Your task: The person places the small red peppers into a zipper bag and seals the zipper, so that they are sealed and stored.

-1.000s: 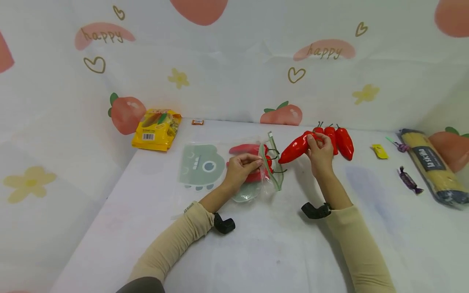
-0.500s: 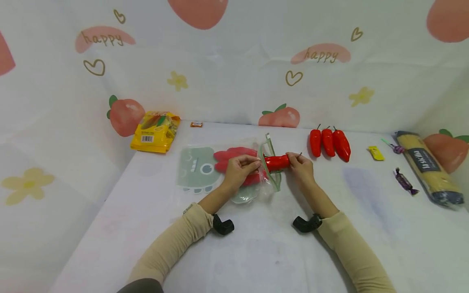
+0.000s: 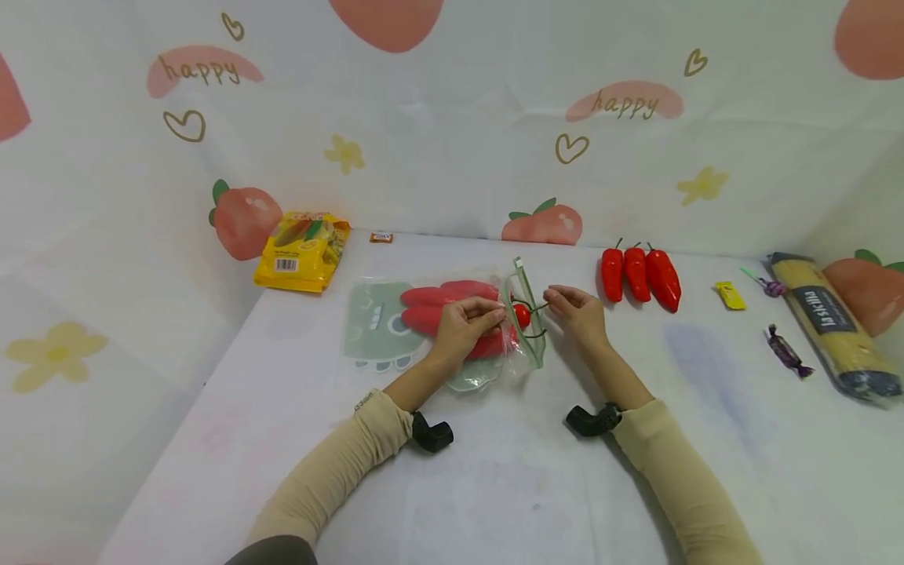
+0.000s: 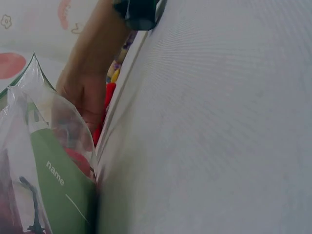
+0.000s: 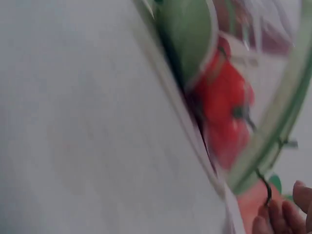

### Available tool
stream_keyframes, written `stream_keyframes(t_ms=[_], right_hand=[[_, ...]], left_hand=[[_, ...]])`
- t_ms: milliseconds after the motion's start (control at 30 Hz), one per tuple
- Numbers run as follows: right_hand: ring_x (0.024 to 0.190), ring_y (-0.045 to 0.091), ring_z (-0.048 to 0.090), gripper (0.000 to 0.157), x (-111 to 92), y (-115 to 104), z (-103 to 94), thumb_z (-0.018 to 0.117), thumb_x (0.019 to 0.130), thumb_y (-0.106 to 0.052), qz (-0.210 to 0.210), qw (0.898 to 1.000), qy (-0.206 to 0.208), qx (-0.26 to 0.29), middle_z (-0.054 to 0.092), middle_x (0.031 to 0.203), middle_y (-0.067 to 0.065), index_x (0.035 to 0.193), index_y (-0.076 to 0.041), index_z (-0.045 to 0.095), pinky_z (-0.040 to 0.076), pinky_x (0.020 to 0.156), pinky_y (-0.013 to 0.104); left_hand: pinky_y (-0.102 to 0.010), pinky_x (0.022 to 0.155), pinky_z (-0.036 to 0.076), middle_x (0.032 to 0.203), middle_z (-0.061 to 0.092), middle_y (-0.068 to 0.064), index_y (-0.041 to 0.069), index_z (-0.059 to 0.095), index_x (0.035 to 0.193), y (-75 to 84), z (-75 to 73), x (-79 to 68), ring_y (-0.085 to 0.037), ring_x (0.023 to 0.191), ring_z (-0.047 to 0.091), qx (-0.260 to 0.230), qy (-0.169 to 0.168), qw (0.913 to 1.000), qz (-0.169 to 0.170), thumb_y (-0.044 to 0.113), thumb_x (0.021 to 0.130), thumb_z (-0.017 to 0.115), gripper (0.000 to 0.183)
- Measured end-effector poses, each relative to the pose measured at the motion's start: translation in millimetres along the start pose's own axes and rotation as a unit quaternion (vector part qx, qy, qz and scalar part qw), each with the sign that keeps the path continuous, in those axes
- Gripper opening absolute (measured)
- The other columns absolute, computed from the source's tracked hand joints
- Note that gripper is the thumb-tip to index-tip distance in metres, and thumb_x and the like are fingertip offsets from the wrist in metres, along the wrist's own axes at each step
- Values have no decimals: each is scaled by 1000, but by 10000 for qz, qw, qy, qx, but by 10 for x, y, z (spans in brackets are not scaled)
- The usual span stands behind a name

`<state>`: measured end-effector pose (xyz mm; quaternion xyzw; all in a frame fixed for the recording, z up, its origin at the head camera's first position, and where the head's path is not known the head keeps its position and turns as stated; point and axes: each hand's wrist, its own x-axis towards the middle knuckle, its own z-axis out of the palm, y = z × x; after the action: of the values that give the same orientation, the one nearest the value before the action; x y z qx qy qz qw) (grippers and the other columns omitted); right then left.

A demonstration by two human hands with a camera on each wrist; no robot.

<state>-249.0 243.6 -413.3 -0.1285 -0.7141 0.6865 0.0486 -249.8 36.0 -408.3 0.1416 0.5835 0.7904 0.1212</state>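
Observation:
A clear zip bag [image 3: 377, 322] with a green monster print lies on the table, its green-edged mouth facing right. Several red chili peppers [image 3: 422, 318] are inside. My left hand [image 3: 462, 329] pinches the bag near its mouth. One pepper's top [image 3: 522, 315] shows at the opening with its stem poking out. Just right of the mouth is my right hand [image 3: 579, 318], its fingertips at that stem's end. In the right wrist view its thumb [image 5: 302, 195] stands apart from the fingers. The left wrist view shows the bag's printed side [image 4: 63, 185]; my left hand is out of sight there.
Three more red peppers [image 3: 637, 275] lie at the back right. Beyond them are a yellow wrapped sweet [image 3: 730, 296], a lollipop [image 3: 774, 288], a purple-wrapped candy [image 3: 787, 351] and a pasta pack [image 3: 832, 322]. A yellow snack pack [image 3: 300, 251] and a small candy [image 3: 381, 237] are at the back left.
My right hand has brought a pepper left to the bag's mouth and pushed it inside, then loosened its hold and drawn slightly back. My left hand has kept its pinch on the bag.

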Motion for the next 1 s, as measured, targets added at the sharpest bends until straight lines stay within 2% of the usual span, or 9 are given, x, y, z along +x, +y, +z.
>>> stream_keyframes(t_ms=[133,267,400,567,767,1000], right_hand=[[103,11,59,45,141,-84,-218,60,88,-18,-160,9961,422,763,67,102,-7,128,0,50,47,88,15],[108,6,54,43,337,-184,-432,58,89,-15,-455,9919,1064,527,58,126,4,131,-7,50,42,96,13],[123,10,45,46,576,-220,-627,53,92,-17,-461,9854,1630,-173,44,140,8,137,-9,43,33,107,18],[139,12,26,51,752,-149,-724,43,96,-15,-51,9815,1588,-1070,29,150,2,145,-14,27,22,114,23],[139,13,23,55,820,-64,-708,43,94,-3,-17,9763,1544,-1516,27,150,5,145,-12,25,20,115,26],[142,22,18,63,810,-42,-631,49,94,-14,295,9720,1143,-2031,19,152,8,147,-15,16,22,115,39]], left_hand=[[-19,65,56,75,67,5,-16,59,102,12,-16,-7,-7,65,64,9,31,10000,42,-2,84,61,22],[-20,64,56,75,67,5,-16,58,102,6,-26,-19,-7,66,64,-23,48,10000,26,-3,84,61,22],[-20,65,56,75,67,6,-16,58,102,-7,-21,-17,-7,66,65,-35,-5,10000,10,-2,84,60,22],[-20,66,56,74,67,6,-15,59,101,-12,-14,-10,-7,66,65,1,-31,10000,-26,-2,84,61,21],[-20,68,56,75,67,7,-13,59,101,-7,-10,-3,-8,69,65,91,-99,9999,-5,0,85,61,22],[-19,68,56,75,67,8,-13,60,101,-8,-26,2,-7,69,65,146,-61,9999,11,1,85,61,21]])
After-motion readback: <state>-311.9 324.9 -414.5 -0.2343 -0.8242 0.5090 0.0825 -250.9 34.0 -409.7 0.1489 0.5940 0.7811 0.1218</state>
